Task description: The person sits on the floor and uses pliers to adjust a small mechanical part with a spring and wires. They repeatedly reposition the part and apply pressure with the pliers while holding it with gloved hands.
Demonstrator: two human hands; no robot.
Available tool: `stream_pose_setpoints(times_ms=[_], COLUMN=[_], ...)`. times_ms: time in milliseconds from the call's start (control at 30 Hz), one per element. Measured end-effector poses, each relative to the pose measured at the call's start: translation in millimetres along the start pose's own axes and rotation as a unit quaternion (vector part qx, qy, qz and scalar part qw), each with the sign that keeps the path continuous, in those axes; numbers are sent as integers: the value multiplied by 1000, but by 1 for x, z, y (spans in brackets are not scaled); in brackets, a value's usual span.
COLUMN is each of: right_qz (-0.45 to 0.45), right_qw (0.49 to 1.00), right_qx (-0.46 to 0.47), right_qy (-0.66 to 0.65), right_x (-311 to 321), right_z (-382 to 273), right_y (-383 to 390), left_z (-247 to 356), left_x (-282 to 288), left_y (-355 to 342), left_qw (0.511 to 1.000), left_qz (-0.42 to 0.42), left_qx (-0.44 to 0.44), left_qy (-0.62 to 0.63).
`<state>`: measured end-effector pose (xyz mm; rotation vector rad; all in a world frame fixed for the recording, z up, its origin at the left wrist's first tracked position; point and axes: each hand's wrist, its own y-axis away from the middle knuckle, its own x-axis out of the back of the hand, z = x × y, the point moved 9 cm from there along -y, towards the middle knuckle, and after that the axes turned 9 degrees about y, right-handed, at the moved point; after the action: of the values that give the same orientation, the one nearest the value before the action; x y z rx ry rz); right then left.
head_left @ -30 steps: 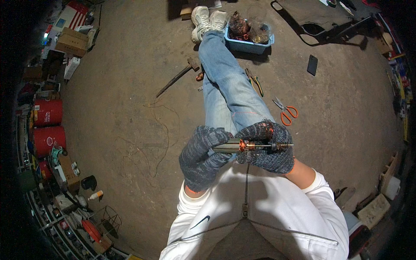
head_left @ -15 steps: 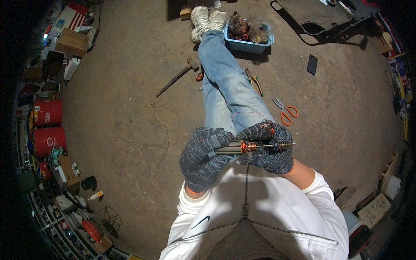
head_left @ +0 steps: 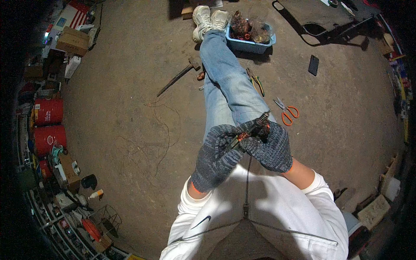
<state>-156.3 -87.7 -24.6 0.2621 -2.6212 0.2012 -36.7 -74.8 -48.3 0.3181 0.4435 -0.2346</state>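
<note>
A motor armature [head_left: 241,137] with copper windings and a coiled, worm-like shaft end lies between my gloved hands, over my thighs. My left hand [head_left: 216,157] is closed around its laminated body and hides most of it. Fingers of my right hand [head_left: 274,149] are closed at the winding and shaft end, with loose copper wire against the glove. The shaft tip points away and to the right. Beyond the right hand, orange-handled scissors [head_left: 286,112] and pliers [head_left: 255,81] rest on the floor beside my legs.
A hammer [head_left: 177,78] lies left of my legs, with thin loose wire [head_left: 167,125] nearer. By my shoes stands a blue bin [head_left: 249,46] holding copper scrap and bags. A phone [head_left: 313,65] lies right. Red drums [head_left: 49,141] and boxes line the left side.
The armature has turned from lying level to slanting, its shaft end swinging up and away from me. My left hand has shifted slightly right, and both hands have tilted with it.
</note>
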Motion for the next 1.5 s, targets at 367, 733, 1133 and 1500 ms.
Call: stream_pose_setpoints(times_ms=[367,733,1133,1500], right_qz=[-15,29,-6,-6], right_qw=[998,967,986,997], right_qx=[-63,-150,-148,-63], right_qy=[26,-203,-72,-38], right_x=[0,7,-2,-3], right_z=[-1,19,15,8], right_y=[-5,-6,-9,-4], left_z=[24,45,37,38], left_x=[8,-14,-5,8], left_y=[5,2,3,1], left_qw=[979,856,867,925], left_qz=[61,-13,6,76], left_qx=[-152,-290,-280,-240], left_qy=[-121,-428,-413,-285])
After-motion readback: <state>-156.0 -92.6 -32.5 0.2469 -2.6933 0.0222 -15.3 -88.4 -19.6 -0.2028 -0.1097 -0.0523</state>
